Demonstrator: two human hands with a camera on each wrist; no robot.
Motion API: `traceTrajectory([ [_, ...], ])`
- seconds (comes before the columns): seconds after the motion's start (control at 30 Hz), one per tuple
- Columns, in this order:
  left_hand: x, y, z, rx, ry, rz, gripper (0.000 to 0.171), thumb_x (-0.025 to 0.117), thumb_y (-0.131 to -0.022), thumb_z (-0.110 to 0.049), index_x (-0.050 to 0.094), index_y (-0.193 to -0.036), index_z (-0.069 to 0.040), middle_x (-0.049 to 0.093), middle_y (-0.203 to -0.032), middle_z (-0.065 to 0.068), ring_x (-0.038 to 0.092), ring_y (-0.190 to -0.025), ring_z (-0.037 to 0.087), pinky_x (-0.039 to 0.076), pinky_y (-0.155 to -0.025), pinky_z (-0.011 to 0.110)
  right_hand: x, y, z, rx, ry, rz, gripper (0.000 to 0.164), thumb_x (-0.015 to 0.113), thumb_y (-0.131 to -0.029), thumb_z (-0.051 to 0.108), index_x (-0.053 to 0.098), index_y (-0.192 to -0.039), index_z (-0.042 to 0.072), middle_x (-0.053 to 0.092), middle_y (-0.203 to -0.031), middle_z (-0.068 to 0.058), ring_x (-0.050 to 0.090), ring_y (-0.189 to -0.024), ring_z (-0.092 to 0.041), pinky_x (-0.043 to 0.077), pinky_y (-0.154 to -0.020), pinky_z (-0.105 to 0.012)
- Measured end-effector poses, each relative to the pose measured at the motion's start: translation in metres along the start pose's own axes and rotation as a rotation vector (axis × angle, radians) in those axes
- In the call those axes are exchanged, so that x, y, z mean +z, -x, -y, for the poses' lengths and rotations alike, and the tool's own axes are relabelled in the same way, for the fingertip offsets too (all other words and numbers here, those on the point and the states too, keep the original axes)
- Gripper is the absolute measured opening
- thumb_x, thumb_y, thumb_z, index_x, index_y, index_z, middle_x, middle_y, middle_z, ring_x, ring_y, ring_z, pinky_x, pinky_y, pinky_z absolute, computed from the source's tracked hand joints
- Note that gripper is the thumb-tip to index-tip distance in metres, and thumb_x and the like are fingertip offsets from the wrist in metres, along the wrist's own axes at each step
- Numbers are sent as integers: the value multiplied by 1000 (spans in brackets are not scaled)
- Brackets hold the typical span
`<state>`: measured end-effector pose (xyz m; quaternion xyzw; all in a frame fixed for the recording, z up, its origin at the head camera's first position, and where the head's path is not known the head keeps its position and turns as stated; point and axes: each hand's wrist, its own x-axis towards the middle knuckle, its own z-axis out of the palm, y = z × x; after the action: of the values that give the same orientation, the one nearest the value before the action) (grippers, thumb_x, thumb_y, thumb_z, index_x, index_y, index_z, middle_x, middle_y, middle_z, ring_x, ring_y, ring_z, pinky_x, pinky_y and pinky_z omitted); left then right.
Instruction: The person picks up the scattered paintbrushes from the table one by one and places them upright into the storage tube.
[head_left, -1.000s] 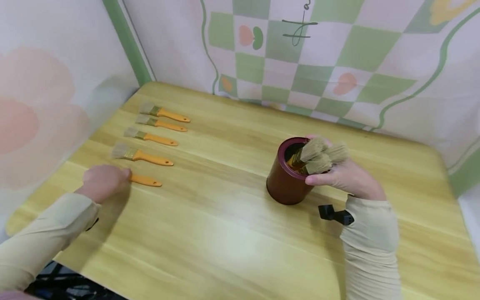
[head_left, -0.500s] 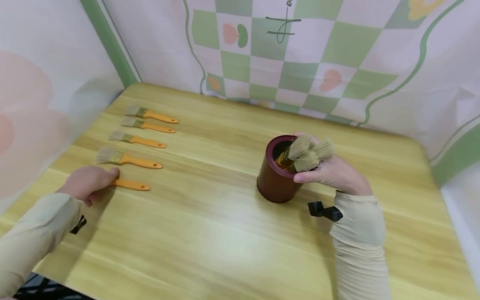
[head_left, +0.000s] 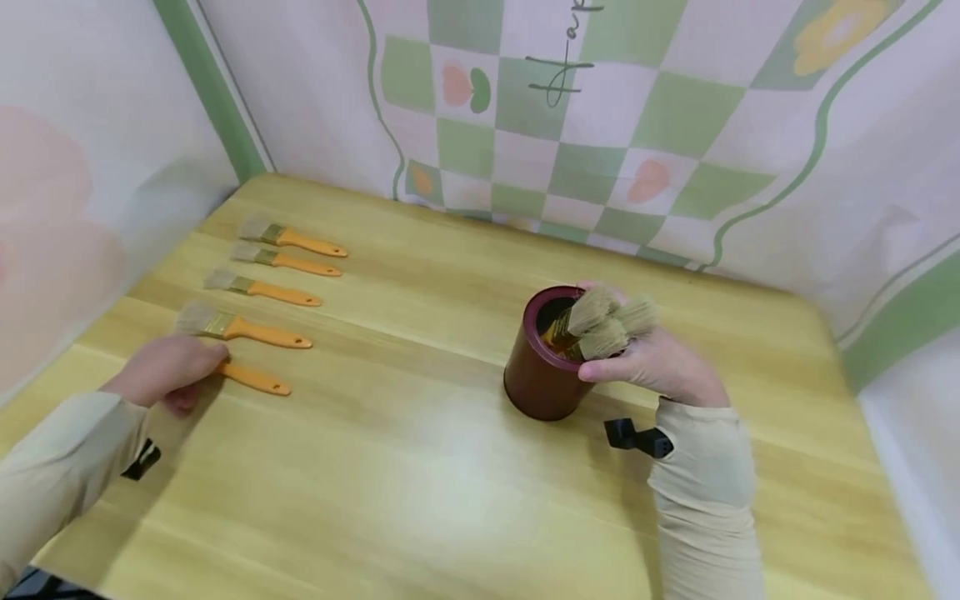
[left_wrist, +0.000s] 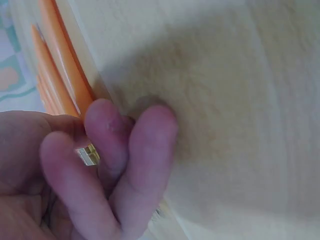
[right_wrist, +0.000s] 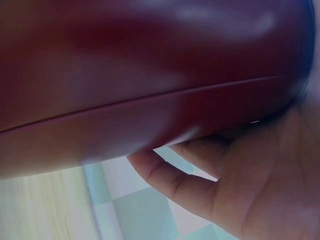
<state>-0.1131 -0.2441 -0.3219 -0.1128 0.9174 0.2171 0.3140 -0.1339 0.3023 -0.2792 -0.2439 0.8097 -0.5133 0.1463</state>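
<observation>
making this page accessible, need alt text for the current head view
A person's left hand pinches an orange-handled brush beside four similar brushes lying in a row on a wood-grain table. To the right, the right hand grips a brownish-red can holding several bristle-up brushes. Behind is a green-and-white checkered backdrop.

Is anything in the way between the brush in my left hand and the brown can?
Nothing visible stands between the brush in your left hand and the brown can. The brushes inside lean toward your right hand, leaving part of the opening uncovered.
</observation>
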Motion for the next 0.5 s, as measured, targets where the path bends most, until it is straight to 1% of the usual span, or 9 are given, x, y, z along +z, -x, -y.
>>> traceTrajectory([
  [0.07,2,2,4,-1,13,2,41,33,-93,-38,49,-64,-14,54,-52,0,57,-48,14,54,-54,31,3,1,-3,-19,-4,9,84,77,-75,-1,31,-145,4,51,-128,2,45,-120,-4,36,-99,-11],
  [0.2,4,1,7,37,80,-2,39,38,-93,-32,57,-66,-11,56,-53,-1,55,-48,12,53,-52,31,5,3,-5,-11,-15,-2,84,76,-75,-1,32,-146,5,50,-129,2,45,-120,-5,36,-98,-11],
  [0.3,4,0,7,51,108,17,40,39,-92,-27,62,-67,-8,56,-52,-2,53,-47,11,52,-51,30,4,3,-4,4,-2,-6,85,76,-76,1,30,-147,6,49,-130,3,43,-121,-3,35,-98,-9],
  [0.4,4,1,9,52,99,11,41,39,-92,-27,63,-65,-7,57,-51,-2,55,-47,10,52,-51,29,4,2,-3,10,8,-6,85,76,-76,1,30,-147,5,49,-129,4,43,-121,-3,34,-98,-9],
  [0.5,6,2,10,44,117,-9,40,39,-91,-28,63,-68,-5,59,-54,-1,58,-49,11,53,-52,30,4,2,-3,12,-9,-1,83,75,-76,1,31,-146,5,52,-126,4,45,-119,-4,36,-97,-10],
])
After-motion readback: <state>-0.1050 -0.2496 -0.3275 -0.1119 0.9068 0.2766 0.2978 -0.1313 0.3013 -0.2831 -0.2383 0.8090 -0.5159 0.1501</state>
